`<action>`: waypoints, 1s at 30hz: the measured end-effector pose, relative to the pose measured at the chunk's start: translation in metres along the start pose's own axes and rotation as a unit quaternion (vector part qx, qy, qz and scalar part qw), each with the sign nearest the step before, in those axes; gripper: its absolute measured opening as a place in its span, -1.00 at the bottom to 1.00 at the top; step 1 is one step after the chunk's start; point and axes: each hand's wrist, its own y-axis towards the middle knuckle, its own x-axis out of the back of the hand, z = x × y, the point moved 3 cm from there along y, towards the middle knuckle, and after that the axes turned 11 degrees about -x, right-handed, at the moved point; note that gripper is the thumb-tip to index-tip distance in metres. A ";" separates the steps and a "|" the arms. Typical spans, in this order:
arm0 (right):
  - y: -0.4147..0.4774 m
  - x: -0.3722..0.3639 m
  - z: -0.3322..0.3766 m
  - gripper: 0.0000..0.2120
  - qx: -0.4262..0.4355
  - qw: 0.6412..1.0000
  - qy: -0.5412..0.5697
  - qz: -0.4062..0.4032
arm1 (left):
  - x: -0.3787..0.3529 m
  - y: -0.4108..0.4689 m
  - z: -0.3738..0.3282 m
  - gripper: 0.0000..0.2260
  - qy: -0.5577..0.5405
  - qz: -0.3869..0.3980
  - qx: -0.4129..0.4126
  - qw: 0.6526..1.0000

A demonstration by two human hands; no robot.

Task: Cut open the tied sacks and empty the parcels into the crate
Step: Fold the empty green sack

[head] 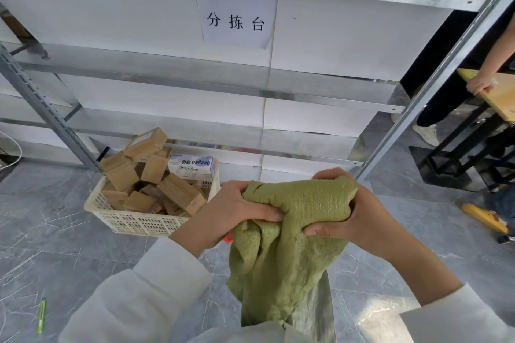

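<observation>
1. OK, biggest first: across the whole back, a steel shelving rack point(195, 83), white panels behind it.
2. Underneath everything, grey marble-pattern tile floor point(55, 245).
3. Centre frame, green woven sack point(287, 245), held up in front of the body. Top bunched, the rest hanging limp and crumpled. Just right of the crate, not over it.
4. On the floor at the rack's foot, white perforated plastic crate point(133, 221), left of the sack and near the left hand.
5. Heaped in the crate above rim level, brown cardboard parcels point(178, 192), tilted every way.
6. At the far right edge, wooden table top point(501, 97) with a second person's hand point(480, 85) on its edge.
7. Top centre, paper sign point(237, 19) stuck on a panel, three printed characters.
8. In a white sleeve, left hand point(228, 211), clenched on the left side of the sack's bunched top, fingers wrapped over the fabric.
9. From the other side, right hand point(359, 220), clenched on the same bunch, fingers curled into the cloth.
10. On the pile at the crate's back right corner, white "Deeyeo" box point(192, 166).
11. Flat on the floor at lower left, slim green stick-like tool point(41, 316), well apart from the crate. Type unclear.
12. Just below the left wrist at the sack's edge, small red scrap point(228, 237). Cannot tell what.
</observation>
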 end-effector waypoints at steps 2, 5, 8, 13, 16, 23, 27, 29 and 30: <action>-0.001 -0.003 0.004 -0.27 0.018 0.999 0.029 -0.011 | 0.001 0.001 0.001 -0.64 -0.027 0.029 0.020 0.999; 0.001 -0.006 0.000 -0.46 -0.010 0.996 0.086 -0.020 | 0.003 0.001 0.001 -0.61 0.014 0.060 0.040 0.997; 0.006 -0.010 -0.009 -0.53 -0.059 0.990 0.127 -0.022 | 0.006 0.002 0.002 -0.58 0.111 0.016 -0.003 0.994; 0.012 -0.015 -0.015 -0.55 -0.124 0.966 0.226 -0.027 | -0.003 -0.011 -0.008 -0.55 0.138 -0.020 -0.096 0.986; 0.014 -0.014 -0.011 -0.61 -0.151 0.949 0.277 -0.008 | -0.005 -0.011 -0.005 -0.31 0.199 -0.006 -0.122 0.972; 0.014 -0.014 -0.003 -0.65 -0.241 0.903 0.354 0.024 | -0.007 -0.011 -0.004 -0.29 0.213 -0.074 -0.177 0.958; 0.012 -0.021 -0.001 -0.63 -0.254 0.896 0.361 0.049 | -0.006 -0.008 -0.007 -0.36 0.161 -0.112 -0.168 0.966; 0.009 -0.024 -0.003 -0.62 -0.257 0.897 0.354 0.055 | -0.003 -0.006 -0.005 -0.40 0.147 -0.112 -0.160 0.970; 0.006 -0.025 -0.003 -0.61 -0.255 0.901 0.345 0.056 | -0.002 -0.006 -0.004 -0.43 0.137 -0.108 -0.152 0.973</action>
